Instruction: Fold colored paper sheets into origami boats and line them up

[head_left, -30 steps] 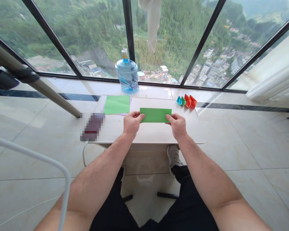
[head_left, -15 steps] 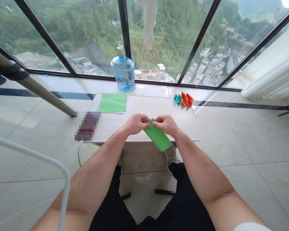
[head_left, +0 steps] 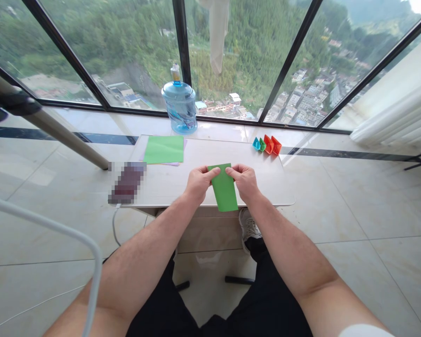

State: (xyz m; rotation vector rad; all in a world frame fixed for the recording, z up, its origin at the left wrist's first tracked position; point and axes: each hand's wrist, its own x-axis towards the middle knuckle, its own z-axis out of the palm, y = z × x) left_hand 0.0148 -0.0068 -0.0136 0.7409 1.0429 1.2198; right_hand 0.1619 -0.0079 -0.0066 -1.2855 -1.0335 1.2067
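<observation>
A folded green paper strip (head_left: 224, 189) stands lengthwise, its long side pointing toward me, over the near edge of the small white table (head_left: 168, 180). My left hand (head_left: 197, 183) pinches its upper left edge with thumb and fingers closed. My right hand (head_left: 246, 181) pinches the upper right edge the same way. Both hands sit side by side near the table's front edge. A stack of flat sheets with a green sheet (head_left: 164, 150) on top lies at the table's far left.
Several small folded paper boats (head_left: 267, 144), blue, green and red, stand at the table's far right corner. A blurred dark object (head_left: 127, 182) lies at the left edge. A blue water jug (head_left: 180, 106) stands on the floor by the window. My shoe (head_left: 247, 223) shows under the table.
The green strip was held crosswise, then turned diagonally, and now lies lengthwise toward me. Both hands came closer together and shifted their grip to its far end.
</observation>
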